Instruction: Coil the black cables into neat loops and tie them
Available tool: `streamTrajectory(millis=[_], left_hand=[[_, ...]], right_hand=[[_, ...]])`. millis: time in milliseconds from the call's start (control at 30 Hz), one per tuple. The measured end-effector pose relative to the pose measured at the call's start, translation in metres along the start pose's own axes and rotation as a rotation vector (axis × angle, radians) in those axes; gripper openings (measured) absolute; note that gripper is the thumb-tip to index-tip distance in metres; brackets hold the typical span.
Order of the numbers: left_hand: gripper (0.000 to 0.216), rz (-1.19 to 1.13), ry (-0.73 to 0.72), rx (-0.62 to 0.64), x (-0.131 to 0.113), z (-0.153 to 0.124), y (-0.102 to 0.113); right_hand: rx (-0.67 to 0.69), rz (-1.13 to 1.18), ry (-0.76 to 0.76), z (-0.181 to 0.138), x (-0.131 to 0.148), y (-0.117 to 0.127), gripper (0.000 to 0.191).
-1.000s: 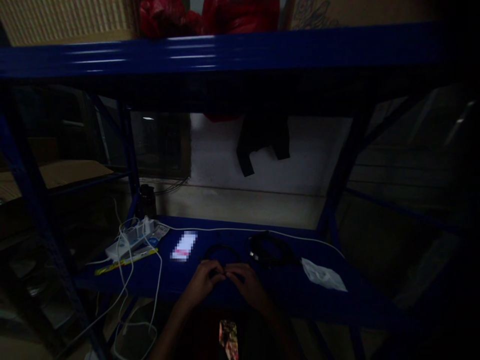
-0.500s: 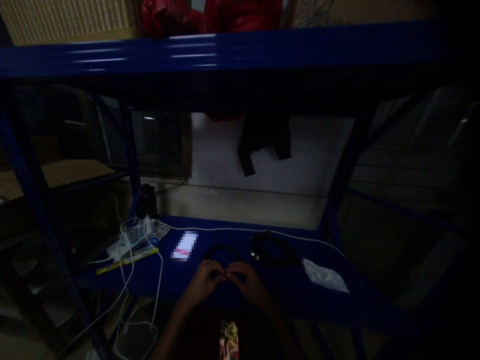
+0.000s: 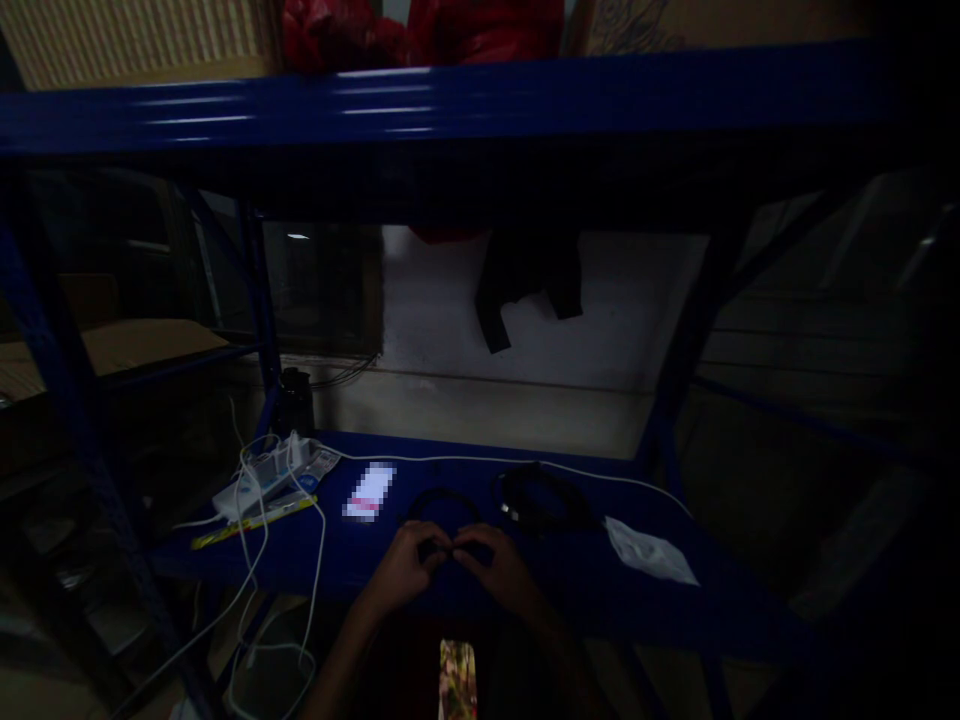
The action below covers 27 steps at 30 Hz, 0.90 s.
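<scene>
The scene is very dim. Both hands meet over the front edge of a blue shelf (image 3: 570,580) in a metal rack. The left hand (image 3: 409,568) and the right hand (image 3: 501,568) come together knuckle to knuckle, and their fingers (image 3: 435,552) are curled in and pinched on a black cable (image 3: 442,497). The cable rises from between the hands in a loop that lies flat on the shelf just behind them. How firm the grip is cannot be made out in the dark. Just to the right of that loop, close but apart from it, lies a second coil of dark cable (image 3: 541,498). To the left of the loop sits a phone (image 3: 369,492) with its screen lit. Further left, a white power strip (image 3: 262,475) lies at the shelf's corner, with white cords (image 3: 319,560) hanging over the edge and a yellow strip (image 3: 251,522) beside it. A dark bottle (image 3: 295,400) stands behind the power strip. A thin white wire (image 3: 487,460) runs along the back of the shelf. A white paper packet (image 3: 649,552) lies well to the right of the hands. Below the hands a small bright screen (image 3: 457,680) glows. A black garment (image 3: 525,285) hangs behind the rack, and red bags (image 3: 450,30) sit on the upper shelf (image 3: 450,100).
</scene>
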<state>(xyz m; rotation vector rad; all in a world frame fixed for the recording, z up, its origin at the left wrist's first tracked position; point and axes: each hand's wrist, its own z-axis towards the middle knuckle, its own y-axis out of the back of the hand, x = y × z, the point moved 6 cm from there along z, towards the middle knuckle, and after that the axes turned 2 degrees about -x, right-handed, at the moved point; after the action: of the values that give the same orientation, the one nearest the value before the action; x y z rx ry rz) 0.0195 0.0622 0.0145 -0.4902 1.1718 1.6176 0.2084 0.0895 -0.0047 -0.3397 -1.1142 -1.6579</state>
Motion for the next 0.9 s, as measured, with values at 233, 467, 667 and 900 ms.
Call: streamTrajectory(millis=[233, 467, 667, 900], left_hand=[[0.016, -0.024, 0.037, -0.027, 0.0033, 0.0004, 0.0006], [0.016, -0.065, 0.045, -0.023, 0.0042, 0.0009, -0.0002], [0.019, -0.062, 0.024, -0.018, 0.0015, 0.0019, -0.0005], [0.024, -0.071, -0.033, -0.002, -0.0026, 0.0023, -0.0004]], right_hand=[[0.005, -0.022, 0.026, -0.0002, 0.0048, 0.0003, 0.013], [0.025, -0.008, 0.037, 0.0019, 0.005, -0.0021, 0.007], [0.025, -0.029, 0.017, 0.0014, 0.0052, -0.0009, 0.007], [0.029, -0.017, -0.014, 0.0009, 0.0057, -0.0011, 0.008]])
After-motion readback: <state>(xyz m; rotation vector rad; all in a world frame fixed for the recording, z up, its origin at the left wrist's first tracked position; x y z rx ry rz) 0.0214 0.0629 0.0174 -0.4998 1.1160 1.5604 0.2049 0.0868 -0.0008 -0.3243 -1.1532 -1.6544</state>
